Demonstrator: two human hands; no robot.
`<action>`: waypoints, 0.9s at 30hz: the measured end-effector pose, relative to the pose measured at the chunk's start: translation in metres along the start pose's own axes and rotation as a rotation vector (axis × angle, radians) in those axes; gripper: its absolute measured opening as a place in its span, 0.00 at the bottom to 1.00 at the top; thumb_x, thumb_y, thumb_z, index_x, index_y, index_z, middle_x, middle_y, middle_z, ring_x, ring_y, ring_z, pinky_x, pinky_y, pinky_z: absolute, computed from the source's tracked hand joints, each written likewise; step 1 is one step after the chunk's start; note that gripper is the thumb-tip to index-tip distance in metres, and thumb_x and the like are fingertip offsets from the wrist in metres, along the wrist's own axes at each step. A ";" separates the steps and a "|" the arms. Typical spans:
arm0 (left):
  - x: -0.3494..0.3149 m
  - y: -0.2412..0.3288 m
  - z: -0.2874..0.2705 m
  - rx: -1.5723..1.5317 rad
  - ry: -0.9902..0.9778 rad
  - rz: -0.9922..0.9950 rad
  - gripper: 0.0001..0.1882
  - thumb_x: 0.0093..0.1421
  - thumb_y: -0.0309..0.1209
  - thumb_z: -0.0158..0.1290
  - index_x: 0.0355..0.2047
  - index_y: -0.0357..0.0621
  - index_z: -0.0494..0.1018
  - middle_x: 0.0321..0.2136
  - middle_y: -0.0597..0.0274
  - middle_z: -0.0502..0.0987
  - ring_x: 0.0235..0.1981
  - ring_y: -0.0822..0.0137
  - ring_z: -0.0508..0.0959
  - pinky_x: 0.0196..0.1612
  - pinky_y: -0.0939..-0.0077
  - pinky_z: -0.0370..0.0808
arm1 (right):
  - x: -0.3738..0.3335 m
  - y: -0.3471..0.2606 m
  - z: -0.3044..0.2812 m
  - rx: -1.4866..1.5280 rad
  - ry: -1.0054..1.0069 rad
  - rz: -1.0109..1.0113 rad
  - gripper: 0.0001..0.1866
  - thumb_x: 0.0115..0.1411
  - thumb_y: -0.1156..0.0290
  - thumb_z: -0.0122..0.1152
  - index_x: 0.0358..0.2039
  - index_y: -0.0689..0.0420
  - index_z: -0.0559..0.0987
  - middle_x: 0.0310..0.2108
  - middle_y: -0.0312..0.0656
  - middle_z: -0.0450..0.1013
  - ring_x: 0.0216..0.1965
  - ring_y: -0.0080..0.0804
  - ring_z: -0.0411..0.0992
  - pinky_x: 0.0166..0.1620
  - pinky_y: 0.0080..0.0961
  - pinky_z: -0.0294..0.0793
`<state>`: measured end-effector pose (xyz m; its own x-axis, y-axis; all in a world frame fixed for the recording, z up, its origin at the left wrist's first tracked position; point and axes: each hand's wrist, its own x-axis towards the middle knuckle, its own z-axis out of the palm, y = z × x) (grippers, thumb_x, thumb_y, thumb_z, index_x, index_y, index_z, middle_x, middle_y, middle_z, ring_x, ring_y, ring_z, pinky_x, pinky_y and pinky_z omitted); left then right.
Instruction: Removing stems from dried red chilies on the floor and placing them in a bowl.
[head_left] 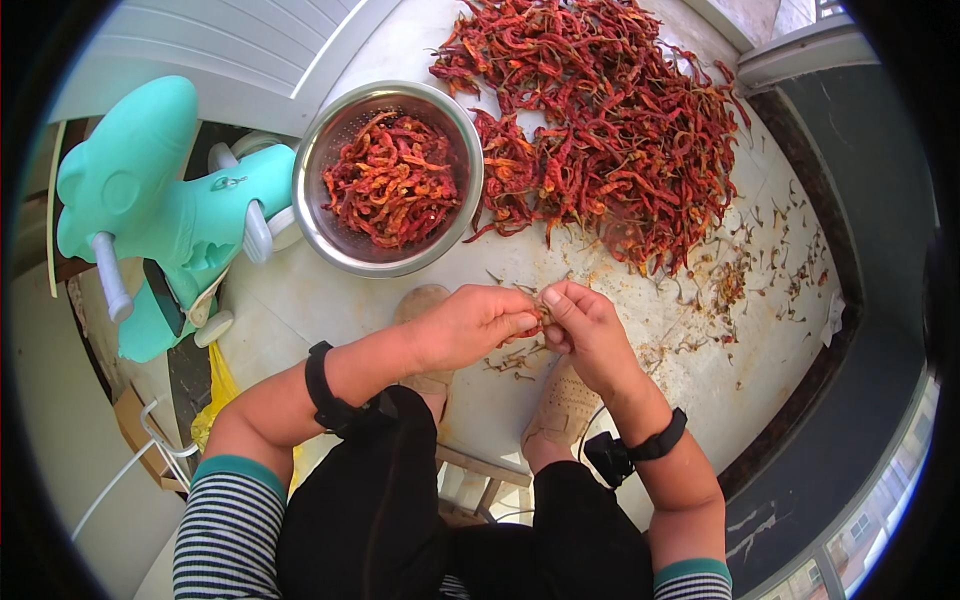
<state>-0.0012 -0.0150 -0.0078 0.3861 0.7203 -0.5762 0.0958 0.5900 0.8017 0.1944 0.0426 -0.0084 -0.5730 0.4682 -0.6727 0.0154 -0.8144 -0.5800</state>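
– Left?
– Round silver metal bowl (385,262) of wrinkled red dried chillies (390,180); a bump could tip it
– Middle?
– Left hand (468,326) and right hand (592,335), fingers (518,322) pinching a reddish dried chilli (542,313), mostly hidden, between them; a hard tug could tear it
– Right?
– Big dark-red dried-chilli heap (630,140), thin tan stems (733,283) beside; careless sweeping could mix them

We could pass over the bare floor (300,320) left of centre; the steel bowl (385,267) above it, turquoise toy (200,215) at left and chili heap (630,140) at upper centre obstruct us.
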 end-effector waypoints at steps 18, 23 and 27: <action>-0.019 0.009 -0.096 1.006 0.846 0.327 0.11 0.58 0.26 0.56 0.41 0.35 0.75 0.38 0.50 0.76 0.40 0.51 0.76 0.46 0.61 0.73 | 0.005 -0.012 -0.083 -1.297 0.309 -0.231 0.09 0.56 0.68 0.58 0.34 0.59 0.81 0.31 0.50 0.78 0.33 0.49 0.76 0.39 0.39 0.75; -0.017 0.009 -0.082 1.094 0.856 0.339 0.20 0.53 0.26 0.60 0.47 0.35 0.73 0.48 0.49 0.72 0.50 0.49 0.71 0.54 0.60 0.69 | 0.019 -0.021 -0.091 -1.494 0.507 -0.450 0.11 0.55 0.74 0.59 0.41 0.53 0.78 0.34 0.45 0.71 0.36 0.45 0.74 0.37 0.39 0.75; -0.014 0.020 -0.054 0.989 0.708 0.391 0.18 0.54 0.26 0.59 0.46 0.36 0.74 0.46 0.50 0.73 0.48 0.51 0.73 0.52 0.62 0.71 | 0.053 -0.003 -0.108 -1.790 0.526 -0.640 0.14 0.53 0.77 0.57 0.42 0.53 0.78 0.33 0.44 0.69 0.35 0.44 0.73 0.35 0.38 0.74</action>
<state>-0.0538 0.0064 0.0078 0.0011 1.0000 0.0098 0.8439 -0.0061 0.5365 0.2525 0.1071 -0.0915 -0.5770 0.8142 -0.0642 0.8002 0.5478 -0.2440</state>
